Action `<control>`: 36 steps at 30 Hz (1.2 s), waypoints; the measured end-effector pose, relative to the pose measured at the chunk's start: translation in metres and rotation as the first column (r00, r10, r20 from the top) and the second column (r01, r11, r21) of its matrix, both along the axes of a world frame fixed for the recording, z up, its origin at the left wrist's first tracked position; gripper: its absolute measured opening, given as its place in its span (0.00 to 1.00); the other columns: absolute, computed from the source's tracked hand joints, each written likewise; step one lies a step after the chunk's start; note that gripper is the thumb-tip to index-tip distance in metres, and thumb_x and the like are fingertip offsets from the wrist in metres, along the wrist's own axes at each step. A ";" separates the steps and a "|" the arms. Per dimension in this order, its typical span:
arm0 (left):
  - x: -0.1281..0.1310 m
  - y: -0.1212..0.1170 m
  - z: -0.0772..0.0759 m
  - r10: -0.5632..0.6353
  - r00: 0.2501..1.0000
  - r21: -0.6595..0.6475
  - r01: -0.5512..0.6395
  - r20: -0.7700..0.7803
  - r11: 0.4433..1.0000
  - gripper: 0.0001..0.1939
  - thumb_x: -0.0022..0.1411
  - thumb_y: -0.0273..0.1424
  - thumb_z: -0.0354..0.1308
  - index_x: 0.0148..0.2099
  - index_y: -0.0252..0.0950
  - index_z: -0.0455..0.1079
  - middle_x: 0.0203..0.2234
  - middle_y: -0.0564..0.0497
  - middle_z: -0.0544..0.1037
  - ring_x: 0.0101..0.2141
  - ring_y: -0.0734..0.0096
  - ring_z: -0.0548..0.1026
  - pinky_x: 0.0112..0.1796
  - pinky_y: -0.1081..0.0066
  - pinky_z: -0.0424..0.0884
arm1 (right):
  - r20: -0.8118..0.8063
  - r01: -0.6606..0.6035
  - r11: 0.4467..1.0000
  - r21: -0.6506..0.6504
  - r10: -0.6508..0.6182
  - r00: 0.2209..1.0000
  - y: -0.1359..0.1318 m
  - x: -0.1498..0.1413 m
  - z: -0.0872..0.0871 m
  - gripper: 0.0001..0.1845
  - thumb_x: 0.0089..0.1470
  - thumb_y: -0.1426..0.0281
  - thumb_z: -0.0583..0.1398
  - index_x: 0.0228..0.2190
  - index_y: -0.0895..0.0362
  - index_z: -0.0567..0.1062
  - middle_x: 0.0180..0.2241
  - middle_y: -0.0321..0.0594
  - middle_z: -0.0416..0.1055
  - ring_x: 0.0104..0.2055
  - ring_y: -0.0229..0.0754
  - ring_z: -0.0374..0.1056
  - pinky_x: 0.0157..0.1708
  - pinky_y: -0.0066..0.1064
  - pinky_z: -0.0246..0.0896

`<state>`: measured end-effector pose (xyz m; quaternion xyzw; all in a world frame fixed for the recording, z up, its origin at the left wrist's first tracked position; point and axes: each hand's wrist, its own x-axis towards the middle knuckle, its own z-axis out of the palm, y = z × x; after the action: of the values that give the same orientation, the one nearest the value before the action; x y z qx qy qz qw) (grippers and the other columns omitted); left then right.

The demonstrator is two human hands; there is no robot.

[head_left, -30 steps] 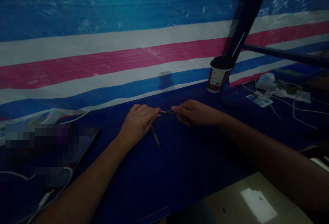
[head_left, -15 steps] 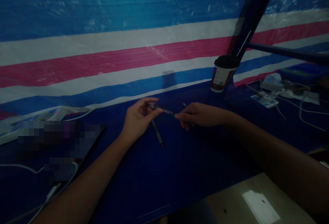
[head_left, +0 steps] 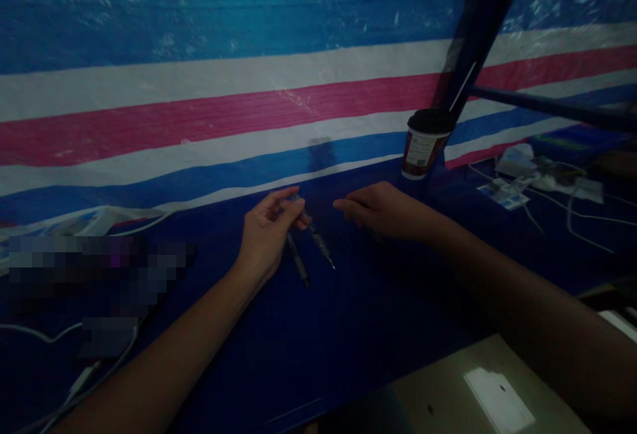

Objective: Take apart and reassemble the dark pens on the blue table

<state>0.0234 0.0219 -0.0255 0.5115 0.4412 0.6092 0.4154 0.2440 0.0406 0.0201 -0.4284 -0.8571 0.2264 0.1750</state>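
Note:
My left hand [head_left: 266, 231] is shut on a clear-barrelled pen [head_left: 318, 243], whose metal tip points down and to the right over the blue table cover [head_left: 348, 328]. Just below that hand, a dark pen [head_left: 298, 260] lies on the cover. My right hand [head_left: 385, 212] is apart from the held pen, with its fingers curled and pointing left. A small dark thing may show under that hand, but the fingers hide whether they hold anything.
A paper cup with a black lid [head_left: 425, 145] stands at the back, against a striped tarpaulin wall [head_left: 199, 89]. White cables and cards [head_left: 502, 194] lie to the right. A pixelated flat object [head_left: 94, 275] and cables lie to the left.
My hands have drawn apart. The clear pen has left my right hand's grip and now tilts downward from my left hand, its tip showing. The dark pen on the cover has stayed put.

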 end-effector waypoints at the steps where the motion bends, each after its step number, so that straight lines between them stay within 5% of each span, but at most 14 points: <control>1: -0.001 0.001 -0.001 0.013 1.000 -0.006 -0.013 -0.001 1.000 0.20 0.54 0.33 0.71 0.49 0.32 0.75 0.22 0.54 0.79 0.22 0.74 0.76 0.28 0.73 0.72 | 0.049 0.017 0.998 0.056 -0.020 0.999 0.002 0.002 0.000 0.26 0.69 0.55 0.52 0.29 0.60 0.78 0.24 0.40 0.74 0.25 0.37 0.65 0.28 0.30 0.49; 5: -0.003 0.004 -0.003 0.065 0.998 -0.015 -0.066 -0.012 0.998 0.19 0.52 0.32 0.72 0.45 0.31 0.76 0.19 0.56 0.77 0.20 0.74 0.74 0.29 0.71 0.72 | 0.203 0.035 0.986 0.166 -0.069 0.977 0.006 0.006 -0.002 0.26 0.68 0.55 0.53 0.28 0.59 0.77 0.25 0.42 0.74 0.25 0.38 0.63 0.28 0.32 0.46; 18: -0.005 0.008 -0.006 0.108 0.994 -0.036 -0.109 -0.030 0.993 0.14 0.53 0.31 0.71 0.40 0.35 0.73 0.19 0.55 0.77 0.20 0.73 0.75 0.26 0.71 0.71 | 0.539 0.192 0.970 0.150 -0.243 0.806 0.009 0.020 -0.002 0.32 0.66 0.49 0.48 0.39 0.61 0.81 0.36 0.59 0.79 0.35 0.57 0.75 0.29 0.39 0.60; 22: -0.005 0.008 -0.006 0.105 0.993 -0.021 -0.107 -0.054 0.994 0.14 0.53 0.30 0.70 0.41 0.34 0.72 0.19 0.54 0.77 0.21 0.73 0.75 0.27 0.71 0.72 | 0.539 0.177 0.977 0.119 -0.214 0.815 0.009 0.023 0.000 0.37 0.64 0.43 0.48 0.36 0.61 0.81 0.36 0.59 0.79 0.34 0.56 0.75 0.28 0.39 0.61; 25: -0.005 0.008 -0.007 0.082 0.993 -0.033 -0.084 -0.081 0.996 0.15 0.54 0.31 0.70 0.42 0.34 0.71 0.20 0.54 0.78 0.20 0.73 0.75 0.26 0.71 0.71 | 0.590 0.123 0.992 0.011 -0.106 0.801 0.004 0.022 0.004 0.33 0.56 0.41 0.58 0.36 0.59 0.81 0.37 0.55 0.80 0.33 0.54 0.75 0.26 0.37 0.60; 28: -0.006 0.009 -0.009 0.071 0.992 -0.056 -0.078 -0.105 0.995 0.17 0.54 0.32 0.70 0.44 0.34 0.72 0.21 0.53 0.79 0.21 0.73 0.75 0.26 0.71 0.71 | 0.618 0.079 0.995 -0.057 -0.027 0.785 -0.001 0.021 0.007 0.29 0.52 0.44 0.64 0.36 0.59 0.81 0.37 0.53 0.80 0.33 0.53 0.76 0.25 0.35 0.60; 32: -0.006 0.008 -0.009 0.060 0.989 -0.052 -0.067 -0.136 0.996 0.16 0.53 0.32 0.70 0.43 0.33 0.73 0.21 0.52 0.79 0.21 0.71 0.76 0.26 0.70 0.72 | 0.621 0.045 0.997 -0.056 0.000 0.784 -0.002 0.019 0.004 0.20 0.60 0.57 0.59 0.35 0.60 0.82 0.33 0.53 0.81 0.32 0.51 0.76 0.27 0.36 0.61; 36: -0.005 0.007 -0.008 0.045 0.985 -0.045 -0.053 -0.165 0.998 0.17 0.53 0.34 0.71 0.43 0.32 0.73 0.20 0.52 0.78 0.20 0.71 0.76 0.26 0.70 0.72 | 0.597 0.067 0.998 0.015 -0.063 0.800 0.000 0.016 0.001 0.17 0.60 0.62 0.57 0.35 0.60 0.82 0.34 0.54 0.81 0.33 0.51 0.77 0.26 0.35 0.59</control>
<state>0.0187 0.0293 -0.0333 0.5385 0.5010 0.5641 0.3752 0.2598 0.0402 0.0216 -0.5076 -0.8526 0.0771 -0.0976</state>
